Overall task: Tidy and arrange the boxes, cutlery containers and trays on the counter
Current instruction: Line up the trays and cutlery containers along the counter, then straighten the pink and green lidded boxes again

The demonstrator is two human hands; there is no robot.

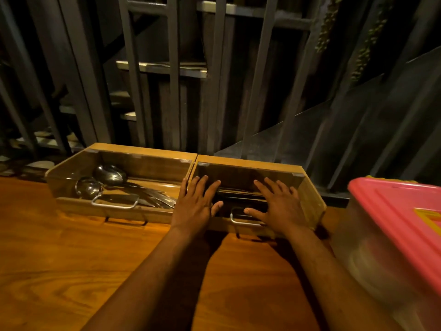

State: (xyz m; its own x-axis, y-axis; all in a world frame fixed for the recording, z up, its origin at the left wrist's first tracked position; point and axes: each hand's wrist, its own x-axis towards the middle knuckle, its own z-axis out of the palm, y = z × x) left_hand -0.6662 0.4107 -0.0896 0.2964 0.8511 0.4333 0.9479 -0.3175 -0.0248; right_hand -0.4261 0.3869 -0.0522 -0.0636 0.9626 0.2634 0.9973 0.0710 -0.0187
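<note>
Two wooden cutlery boxes with clear lids stand side by side at the back of the wooden counter (pixel 71 254). The left box (pixel 78 205) holds ladles and other steel cutlery (pixel 109 177) under its lid, with a metal handle (pixel 114 201) at the front. The right box (pixel 312 201) holds dark items that I cannot make out. My left hand (pixel 194 204) lies flat, fingers spread, on the right box's lid near its left edge. My right hand (pixel 279 203) lies flat on the same lid, its thumb near the metal handle (pixel 238 219). Neither hand grips anything.
A clear plastic tub (pixel 372 254) with a pink lid (pixel 401 211) stands on the counter at the right, close to the right box. Dark metal bars and stair steps (pixel 167 68) rise right behind the boxes. The counter's back edge runs just behind them.
</note>
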